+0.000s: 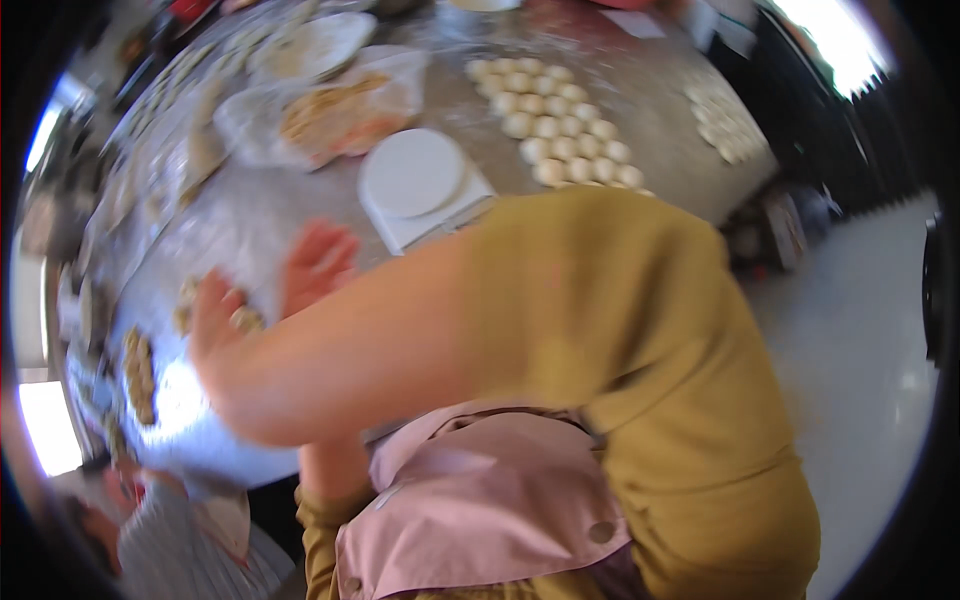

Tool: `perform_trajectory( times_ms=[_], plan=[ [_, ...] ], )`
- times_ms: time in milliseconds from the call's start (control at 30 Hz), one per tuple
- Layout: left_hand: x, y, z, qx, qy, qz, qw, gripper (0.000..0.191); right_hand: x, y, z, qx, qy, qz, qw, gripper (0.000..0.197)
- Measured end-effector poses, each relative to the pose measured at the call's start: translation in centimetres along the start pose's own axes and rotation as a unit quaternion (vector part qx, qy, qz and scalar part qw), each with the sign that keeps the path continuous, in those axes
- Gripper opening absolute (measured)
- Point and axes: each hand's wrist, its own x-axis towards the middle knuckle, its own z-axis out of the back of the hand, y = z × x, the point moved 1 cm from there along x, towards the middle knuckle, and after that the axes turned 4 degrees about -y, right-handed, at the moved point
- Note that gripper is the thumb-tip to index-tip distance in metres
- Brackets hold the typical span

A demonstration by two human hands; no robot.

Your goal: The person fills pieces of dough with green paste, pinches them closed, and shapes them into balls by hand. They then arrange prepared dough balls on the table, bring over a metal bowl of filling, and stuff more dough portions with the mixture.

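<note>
My right forearm crosses over my left one, far to the left of my body. The right hand (214, 319) is blurred beside small filled dough pieces (247, 321); whether it grips one cannot be told. Just past the forearm, my left hand (319, 262) is raised with its fingers apart and nothing visible in it. More dough pieces (185, 304) lie at the far side of the right hand. A white kitchen scale (414, 174) with a round plate stands to the right of the left hand.
Rows of round dough balls (559, 124) lie beyond the scale, with another batch (724, 124) near the right edge. An orange filling (337, 112) sits on plastic beside a white bowl (322, 41). A row of shaped pieces (139, 375) lies left. Another person (187, 532) works at lower left.
</note>
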Motion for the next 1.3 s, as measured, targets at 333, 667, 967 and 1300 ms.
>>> perform_trajectory(
  times_ms=[333, 667, 967, 1300],
  plan=[
    [2.1, -1.7, 4.9, -0.029, 0.052, -0.024, 0.998, 0.024, 0.1, -0.7, 0.7, 0.034, -0.105, 0.091, 0.99, 0.025],
    [4.9, -3.2, 9.0, -0.111, 0.095, -0.046, 0.988, 0.029, 4.2, -0.7, 1.3, 0.088, -0.181, 0.156, 0.967, 0.022],
    [9.1, 5.3, 4.6, -0.278, -0.173, 0.223, 0.918, 0.039, -2.9, -22.0, -10.5, 0.099, -0.396, -0.279, 0.869, 0.022],
    [20.1, 8.7, 1.9, -0.146, -0.259, 0.32, 0.899, 0.091, -2.7, -27.2, -14.7, 0.157, -0.299, -0.516, 0.787, 0.073]
  ],
)
